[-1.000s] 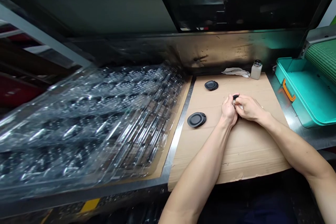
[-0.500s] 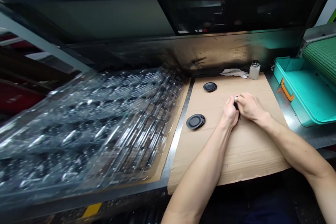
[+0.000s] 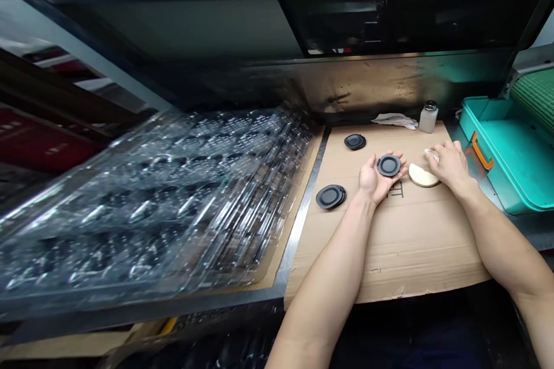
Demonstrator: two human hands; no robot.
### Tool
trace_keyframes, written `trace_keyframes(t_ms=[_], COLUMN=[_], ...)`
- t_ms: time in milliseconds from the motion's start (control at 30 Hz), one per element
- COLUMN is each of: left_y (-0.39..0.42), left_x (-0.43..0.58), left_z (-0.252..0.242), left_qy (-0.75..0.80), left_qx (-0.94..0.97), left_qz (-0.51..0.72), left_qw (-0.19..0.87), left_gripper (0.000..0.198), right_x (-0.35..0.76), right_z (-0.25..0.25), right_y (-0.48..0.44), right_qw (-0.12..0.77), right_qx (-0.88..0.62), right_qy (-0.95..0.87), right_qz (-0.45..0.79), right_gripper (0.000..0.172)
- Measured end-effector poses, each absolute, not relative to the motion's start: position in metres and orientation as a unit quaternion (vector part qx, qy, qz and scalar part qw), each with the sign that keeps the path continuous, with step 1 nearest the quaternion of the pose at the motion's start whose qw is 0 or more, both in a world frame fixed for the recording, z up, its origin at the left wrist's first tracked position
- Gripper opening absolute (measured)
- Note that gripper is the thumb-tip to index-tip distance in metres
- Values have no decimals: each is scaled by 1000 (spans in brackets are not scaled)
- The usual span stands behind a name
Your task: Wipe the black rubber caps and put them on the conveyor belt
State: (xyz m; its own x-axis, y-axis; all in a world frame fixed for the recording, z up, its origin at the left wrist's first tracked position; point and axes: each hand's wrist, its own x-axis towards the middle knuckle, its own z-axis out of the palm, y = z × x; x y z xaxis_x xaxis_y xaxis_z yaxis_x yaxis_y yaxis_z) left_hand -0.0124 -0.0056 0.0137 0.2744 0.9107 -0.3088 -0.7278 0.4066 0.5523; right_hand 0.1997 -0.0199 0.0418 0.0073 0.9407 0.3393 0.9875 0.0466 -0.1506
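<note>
My left hand (image 3: 375, 178) lies palm up over the cardboard sheet (image 3: 402, 230) and holds a round black rubber disc (image 3: 388, 165) in its fingers. My right hand (image 3: 450, 165) rests to the right, fingers curled on a small white thing at the far edge of a pale round pad (image 3: 422, 176) lying on the cardboard. A small stack of black discs (image 3: 330, 196) sits left of my left hand. Another small stack of black discs (image 3: 355, 141) lies farther back.
A big stack of clear plastic blister trays (image 3: 151, 202) covers the left of the bench. A white bottle (image 3: 428, 117) and a white cloth (image 3: 393, 120) sit at the back. A teal bin (image 3: 511, 155) with an orange handle stands on the right.
My hands, which were pressed together over the disc, have parted. The left now shows the black disc face up; the right has moved right onto the pale pad.
</note>
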Motion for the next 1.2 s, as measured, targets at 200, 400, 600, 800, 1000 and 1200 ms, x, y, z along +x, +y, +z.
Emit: trace_keyframes(t_ms=[200,400,600,800,1000,1200], left_y=[-3,0,0,4,0,-3], left_x=[-20,-21,-21,-14,-5,-12], left_z=[16,15,17,9,2,11], left_qy=[265,255,250,311,334,320], left_qx=[144,168,161,194,265,246], left_qz=[526,517,518,524,506,461], left_qw=[795,800,802,769,750,790], left_gripper=[27,23,42,50,38,51], right_x=[182,177,183,177,162,182], right_z=[53,49,45,38,26,14], right_y=[-39,-38,-35,-29,-29,-13], right_qw=[83,93,42,196,293,321], right_qx=[-571,-571,-610,-573,-481,-564], right_qy=[-817,-814,-789,-794,-823,-760], right_qz=[23,42,51,47,72,18], right_gripper=[40,26,32,29,32,33])
